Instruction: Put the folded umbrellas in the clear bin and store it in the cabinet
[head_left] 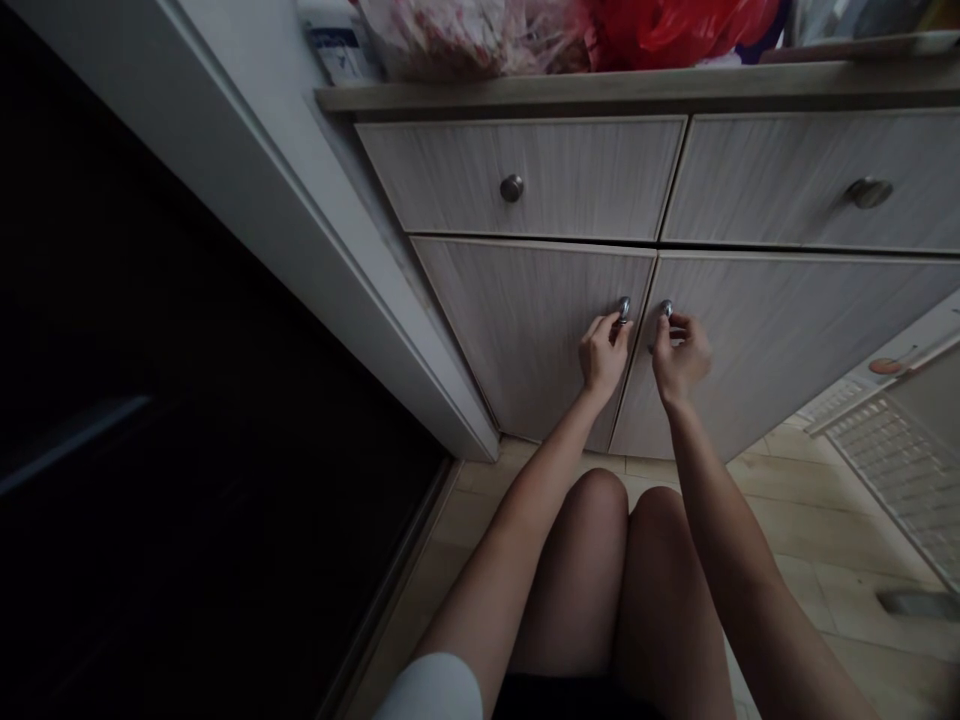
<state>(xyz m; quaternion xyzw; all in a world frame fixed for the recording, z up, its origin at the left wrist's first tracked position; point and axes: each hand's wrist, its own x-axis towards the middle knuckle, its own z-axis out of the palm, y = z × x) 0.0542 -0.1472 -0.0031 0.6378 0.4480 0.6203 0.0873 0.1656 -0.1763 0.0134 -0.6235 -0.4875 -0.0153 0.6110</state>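
**Left hand and right hand grasping knobs of a cabinet.**
Each is pinching at centre frame: the left knob on the shut left door, the right knob on the shut right door.

Cabinet doors shut, blocking reach ahead of left hand and right hand, both at knobs. Narrow gap between hands. Knees below. Passage over tile floor at right. White door frame hems left side. Plastic bags crowd desk along top.
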